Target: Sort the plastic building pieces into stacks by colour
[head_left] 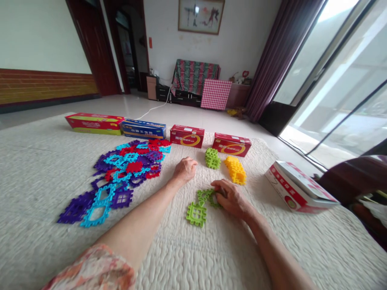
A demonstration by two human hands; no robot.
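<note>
My left hand rests on the cream quilted cover with its fingers curled into a fist, and nothing shows in it. My right hand is bent over a green interlocking plastic piece, its fingers closed on that piece and partly hiding it. Touching or close beside it is a green triangular piece. Nearer to me lies a green square window piece. Ahead of the right hand stand a stack of green pieces and a row of yellow pieces.
Left of my left hand spreads a pile of purple, blue and red pieces. Along the back stand a red-and-green box, a blue box and two red boxes. A white-and-red box sits at the right.
</note>
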